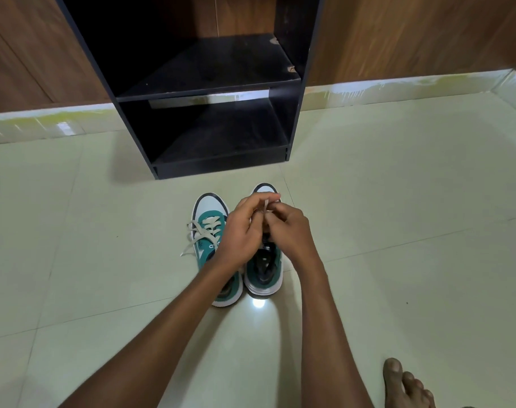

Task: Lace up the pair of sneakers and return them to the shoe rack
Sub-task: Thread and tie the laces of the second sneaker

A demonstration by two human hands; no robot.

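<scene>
Pinching the lace [265, 206] over the right sneaker [264, 260], both hands, left hand [245, 231] and right hand [289, 228], should pull evenly, snugging each crossing.

head view | faces forward-down (steeply) | close over floor [398, 201] | single view

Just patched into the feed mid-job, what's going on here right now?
A person sits on the pale tiled floor working on a pair of green-and-white sneakers. Both hands, left hand and right hand, pinch a cream lace above the right-side sneaker. The left-side sneaker already has lace threaded, ends loose. The black two-shelf shoe rack stands just beyond, holding no shoes yet.
</scene>
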